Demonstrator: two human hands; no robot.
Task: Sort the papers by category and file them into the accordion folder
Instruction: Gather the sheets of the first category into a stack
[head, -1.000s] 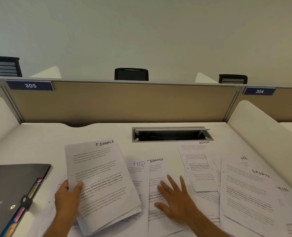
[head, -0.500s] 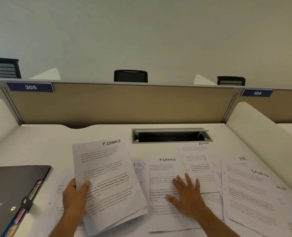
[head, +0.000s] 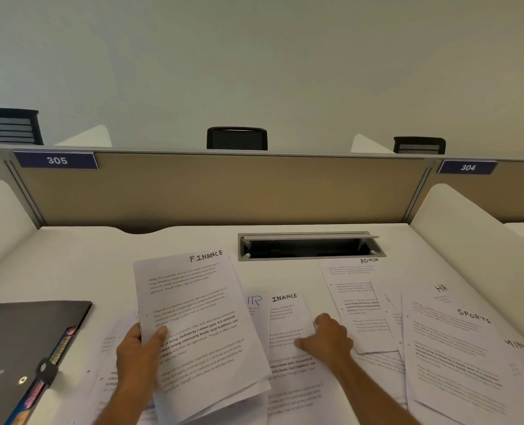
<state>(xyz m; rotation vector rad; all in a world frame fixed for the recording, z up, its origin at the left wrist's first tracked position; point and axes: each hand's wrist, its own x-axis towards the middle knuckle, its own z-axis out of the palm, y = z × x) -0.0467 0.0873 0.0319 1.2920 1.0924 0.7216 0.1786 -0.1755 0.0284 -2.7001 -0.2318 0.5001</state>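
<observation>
My left hand (head: 138,354) holds a small stack of sheets headed FINANCE (head: 193,317), lifted and tilted above the desk. Beside it my right hand (head: 328,338) pinches the right edge of another FINANCE sheet (head: 288,320) that lies flat on the desk. An HR sheet (head: 256,302) peeks out between the two. Further right lie an ADMIN sheet (head: 355,289), a second HR sheet (head: 432,299) and a SPORTS sheet (head: 457,357), all overlapping. The black accordion folder (head: 18,338) lies closed at the left, coloured tabs showing along its edge.
A grey cable hatch (head: 309,245) is set in the white desk (head: 70,262) behind the papers. A tan partition (head: 217,188) closes the back, white dividers stand on both sides. More loose sheets lie under my arms.
My right hand went from lying flat with spread fingers to curling and pinching the FINANCE sheet's edge further right. My left hand's stack shifted slightly right.
</observation>
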